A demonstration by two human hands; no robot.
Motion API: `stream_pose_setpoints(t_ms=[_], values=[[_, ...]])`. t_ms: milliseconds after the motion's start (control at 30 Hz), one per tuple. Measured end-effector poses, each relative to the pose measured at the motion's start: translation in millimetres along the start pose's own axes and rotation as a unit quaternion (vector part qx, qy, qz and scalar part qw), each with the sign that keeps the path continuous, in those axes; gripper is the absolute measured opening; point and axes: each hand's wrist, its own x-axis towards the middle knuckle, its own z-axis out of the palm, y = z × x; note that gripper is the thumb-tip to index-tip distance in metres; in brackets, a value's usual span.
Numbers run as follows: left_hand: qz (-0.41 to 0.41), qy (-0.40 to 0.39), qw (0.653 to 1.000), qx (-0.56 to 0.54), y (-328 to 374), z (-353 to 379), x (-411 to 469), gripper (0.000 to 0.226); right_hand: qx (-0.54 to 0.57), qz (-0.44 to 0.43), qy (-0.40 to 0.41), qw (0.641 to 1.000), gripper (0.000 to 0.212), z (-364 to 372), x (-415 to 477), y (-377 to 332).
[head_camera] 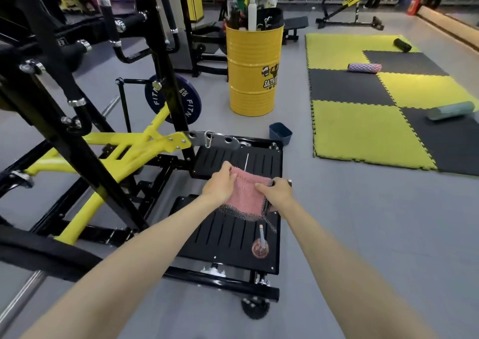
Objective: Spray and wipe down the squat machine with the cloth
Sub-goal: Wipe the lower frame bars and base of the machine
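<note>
Left hand (220, 187) and right hand (278, 196) hold the pink cloth (246, 196), fingers clamped on it; its hanging edge may topple the spray bottle (260, 246) on the footplate (220, 237).

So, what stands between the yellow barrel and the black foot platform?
A small blue bin, by the far corner of the platform; the head view shows it.

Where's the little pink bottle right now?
In the head view, the pink bottle stands lower centre on the near black footplate, by its right edge, just below the pink cloth.
</note>
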Motion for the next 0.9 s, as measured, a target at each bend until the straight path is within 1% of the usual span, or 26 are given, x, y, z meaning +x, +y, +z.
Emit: stream_pose_setpoints(t_ms=[67,167,233,300,400,467,500,567,633,667,700,733,767,833,900], values=[[0.012,0.015,0.998,0.063,-1.3,7.8,1.2,0.016,-0.004,0.019,0.016,1.0,0.033,9.3,6.0,4.6],[0.043,0.005,0.996,0.076,-13.0,14.0,9.1,0.017,0.052,0.073,0.01,0.996,0.03,26.8,16.5,6.9],[0.073,-0.019,0.994,0.075,-24.0,18.1,14.4,0.015,0.117,0.114,-0.007,0.986,0.029,41.7,23.0,8.4],[0.097,-0.047,0.993,0.056,-35.5,23.2,21.4,0.016,0.174,0.149,-0.017,0.973,0.034,59.1,29.8,12.1],[0.108,-0.118,0.987,0.022,-59.8,34.9,33.0,0.019,0.243,0.192,-0.023,0.951,0.037,85.4,33.9,17.1],[0.076,-0.188,0.979,-0.031,-83.7,44.0,42.7,0.026,0.275,0.212,-0.014,0.938,0.04,102.1,35.4,24.2],[0.052,-0.223,0.971,-0.072,-94.9,48.5,46.8,0.035,0.288,0.218,-0.009,0.932,0.044,109.5,37.6,30.3],[-0.012,-0.288,0.942,-0.172,-112.6,55.6,52.0,0.053,0.315,0.232,-0.012,0.92,0.056,121.1,41.6,46.2],[-0.068,-0.325,0.909,-0.251,-131.1,71.0,54.7,0.061,0.335,0.256,-0.016,0.907,0.067,133.8,45.0,68.8],[-0.088,-0.336,0.899,-0.267,-140.4,82.8,55.2,0.061,0.343,0.27,-0.007,0.9,0.069,138.6,45.9,80.7],[-0.106,-0.345,0.893,-0.268,-147.6,95.8,53.4,0.063,0.358,0.283,0.002,0.89,0.069,143.7,45.3,94.5],[-0.116,-0.347,0.896,-0.252,-154.7,112.0,50.6,0.064,0.353,0.293,0.011,0.889,0.065,146.7,42.8,107.3],[-0.115,-0.339,0.906,-0.226,-160.3,128.0,45.6,0.064,0.337,0.296,0.004,0.894,0.06,149.6,39.3,121.1],[-0.121,-0.318,0.928,-0.154,-169.3,160.5,32.3,0.055,0.297,0.31,-0.016,0.903,0.059,153.5,31.8,152.3],[-0.151,-0.32,0.928,-0.118,-179.0,196.3,16.2,0.045,0.281,0.333,-0.031,0.9,0.062,153.4,25.8,189.6]])
